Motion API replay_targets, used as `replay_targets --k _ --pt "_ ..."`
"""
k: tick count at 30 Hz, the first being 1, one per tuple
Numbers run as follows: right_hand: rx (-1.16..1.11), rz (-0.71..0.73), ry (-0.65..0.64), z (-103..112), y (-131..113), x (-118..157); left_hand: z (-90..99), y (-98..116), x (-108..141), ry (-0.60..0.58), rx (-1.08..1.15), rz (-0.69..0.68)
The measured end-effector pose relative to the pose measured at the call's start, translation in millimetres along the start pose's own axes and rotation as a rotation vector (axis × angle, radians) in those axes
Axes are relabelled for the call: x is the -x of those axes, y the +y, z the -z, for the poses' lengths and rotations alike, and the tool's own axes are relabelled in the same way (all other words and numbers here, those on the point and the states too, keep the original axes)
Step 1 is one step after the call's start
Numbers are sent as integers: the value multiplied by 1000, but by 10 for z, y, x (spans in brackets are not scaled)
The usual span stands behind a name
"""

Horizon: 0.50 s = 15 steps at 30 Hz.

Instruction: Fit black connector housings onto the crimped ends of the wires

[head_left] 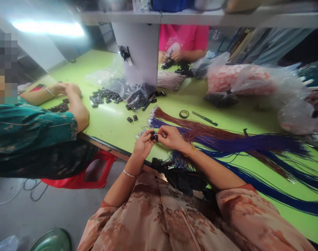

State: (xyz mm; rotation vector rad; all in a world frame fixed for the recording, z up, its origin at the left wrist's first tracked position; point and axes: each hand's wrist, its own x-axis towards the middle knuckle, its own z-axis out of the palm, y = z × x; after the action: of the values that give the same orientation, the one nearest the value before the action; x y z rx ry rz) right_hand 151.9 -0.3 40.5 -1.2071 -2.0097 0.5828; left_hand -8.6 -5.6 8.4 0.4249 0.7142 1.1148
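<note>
My left hand (144,143) is closed around a small black plastic connector (153,136) just above the table edge. My right hand (171,137) pinches at the connector's right side; a thin wire may be between its fingertips, but this is too small to make out. Under my right wrist lie bundles of brown wires (172,120) and blue wires (221,143), their metal-tipped ends pointing left. Close to my lap sits a pile of black connectors with wires (185,177). Two loose black connectors (132,119) rest on the table beyond my left hand.
A roll of black tape (184,114) and a dark flat blade-like tool (204,118) lie past the wires. Connectors are heaped (105,97) near a clear bag (138,97). Bags of pink parts (242,80) stand at right. Co-workers sit left and opposite; a red stool (104,170) is at left.
</note>
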Motion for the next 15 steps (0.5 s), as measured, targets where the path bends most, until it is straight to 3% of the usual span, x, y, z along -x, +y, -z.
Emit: replay_targets --k 15 --pt "55 -26 2 -52 -14 36 11 -22 1 -17 -66 -35"
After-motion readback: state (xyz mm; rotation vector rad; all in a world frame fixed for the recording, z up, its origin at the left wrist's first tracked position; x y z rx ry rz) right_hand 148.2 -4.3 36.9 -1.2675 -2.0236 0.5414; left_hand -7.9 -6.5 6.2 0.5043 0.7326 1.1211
